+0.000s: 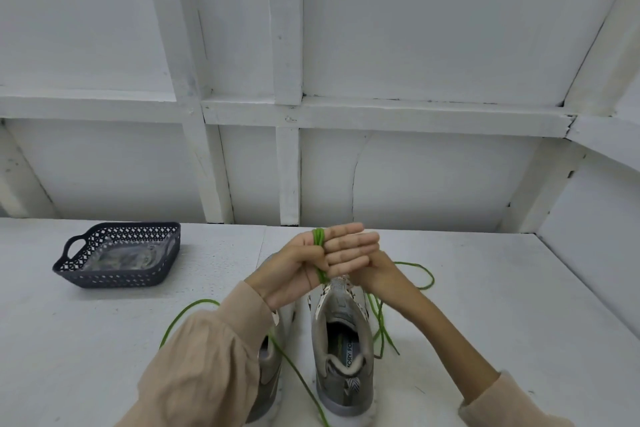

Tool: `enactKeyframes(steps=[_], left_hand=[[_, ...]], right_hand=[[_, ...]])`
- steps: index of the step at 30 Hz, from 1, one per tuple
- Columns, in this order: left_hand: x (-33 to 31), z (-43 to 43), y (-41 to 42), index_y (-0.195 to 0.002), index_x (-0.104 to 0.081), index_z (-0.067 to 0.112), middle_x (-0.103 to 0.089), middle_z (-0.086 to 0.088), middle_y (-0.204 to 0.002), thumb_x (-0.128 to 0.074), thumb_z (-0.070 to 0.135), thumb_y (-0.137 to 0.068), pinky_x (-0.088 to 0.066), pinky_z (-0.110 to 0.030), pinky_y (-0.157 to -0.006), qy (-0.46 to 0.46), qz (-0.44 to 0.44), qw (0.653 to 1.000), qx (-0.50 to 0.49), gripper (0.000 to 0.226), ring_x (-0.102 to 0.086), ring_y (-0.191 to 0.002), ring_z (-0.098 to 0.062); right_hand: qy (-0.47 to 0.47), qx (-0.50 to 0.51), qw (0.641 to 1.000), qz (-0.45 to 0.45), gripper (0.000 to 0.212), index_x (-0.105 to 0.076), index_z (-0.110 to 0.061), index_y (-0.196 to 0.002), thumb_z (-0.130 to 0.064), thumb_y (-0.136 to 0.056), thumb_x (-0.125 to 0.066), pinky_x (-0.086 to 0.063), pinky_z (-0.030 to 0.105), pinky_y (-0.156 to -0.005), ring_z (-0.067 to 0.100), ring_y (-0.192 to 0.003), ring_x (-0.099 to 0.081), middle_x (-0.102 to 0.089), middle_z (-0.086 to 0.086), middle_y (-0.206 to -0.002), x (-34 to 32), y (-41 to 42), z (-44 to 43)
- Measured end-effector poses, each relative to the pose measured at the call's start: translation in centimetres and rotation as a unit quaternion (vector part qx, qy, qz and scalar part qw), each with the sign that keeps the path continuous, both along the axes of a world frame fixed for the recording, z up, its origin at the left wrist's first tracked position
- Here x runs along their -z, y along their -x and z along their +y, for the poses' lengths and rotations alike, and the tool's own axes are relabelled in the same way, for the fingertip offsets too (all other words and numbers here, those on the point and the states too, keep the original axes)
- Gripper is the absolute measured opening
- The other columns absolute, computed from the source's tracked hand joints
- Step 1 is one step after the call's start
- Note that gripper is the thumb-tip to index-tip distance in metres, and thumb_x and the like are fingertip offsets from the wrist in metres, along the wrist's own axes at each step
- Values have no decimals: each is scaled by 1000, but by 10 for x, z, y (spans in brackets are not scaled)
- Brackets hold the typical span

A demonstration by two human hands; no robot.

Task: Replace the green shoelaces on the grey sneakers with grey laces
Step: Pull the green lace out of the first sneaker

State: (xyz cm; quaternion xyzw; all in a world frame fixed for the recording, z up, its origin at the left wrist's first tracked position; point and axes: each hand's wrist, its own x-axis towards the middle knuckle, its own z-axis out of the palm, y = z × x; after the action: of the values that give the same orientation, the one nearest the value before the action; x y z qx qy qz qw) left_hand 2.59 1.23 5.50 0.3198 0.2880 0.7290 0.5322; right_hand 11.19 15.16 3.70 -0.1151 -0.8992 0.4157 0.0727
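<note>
Two grey sneakers stand side by side near the table's front edge, heels toward me. The right sneaker (341, 364) shows fully; my left sleeve covers much of the left sneaker (272, 371). My left hand (304, 270) is raised above the toes with its fingers straight, and a green shoelace (318, 241) is wound in several turns around the fingers' base. My right hand (379, 276) sits just behind those fingers, its fingertips hidden, and holds the same lace, which trails out in a loop to the right. A second green strand (188, 308) runs across the table at the left.
A dark perforated basket (104, 279) with handles sits at the back left of the white table, holding a clear packet whose contents I cannot make out. A white panelled wall rises right behind the table.
</note>
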Motion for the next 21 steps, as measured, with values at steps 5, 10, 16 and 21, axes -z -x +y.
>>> enactKeyframes(steps=[5,10,16,21], left_hand=[[3,1,11,-135,-39,-10,-44,-28,-140,-26,-16,-65,-34,-43,-111,-10,-40,999,-19,72,-42,-133,-37],[12,0,15,-138,-39,-6,-46,-24,-141,-33,27,-97,-31,-40,-114,62,10,998,-21,53,-42,-134,-32],[11,-2,-6,-122,-56,-5,-60,-22,-118,-17,72,-87,-44,-39,-104,134,58,984,100,94,-59,-115,-32],[3,-3,-8,-127,-49,-12,-57,-26,-127,-8,76,-84,-31,-45,-114,104,107,976,159,107,-48,-126,-38]], right_hand=[[-60,-116,991,-27,33,-72,-20,-84,-46,-94,-54,-48,32,-68,6,-66,-58,-66,-7,-72,9,-31,-24],[-190,-257,944,-81,38,-55,-19,-64,-38,-98,-53,-33,23,-56,6,-55,-47,-50,-14,-56,-45,-48,-32],[-229,-192,954,-18,25,-66,-16,-74,-33,-92,-62,-38,30,-57,8,-53,-46,-54,-6,-56,-100,-27,-4],[-45,-152,987,37,17,-74,-14,-77,-29,-86,-72,-41,24,-60,6,-60,-52,-64,0,-64,-72,2,17]])
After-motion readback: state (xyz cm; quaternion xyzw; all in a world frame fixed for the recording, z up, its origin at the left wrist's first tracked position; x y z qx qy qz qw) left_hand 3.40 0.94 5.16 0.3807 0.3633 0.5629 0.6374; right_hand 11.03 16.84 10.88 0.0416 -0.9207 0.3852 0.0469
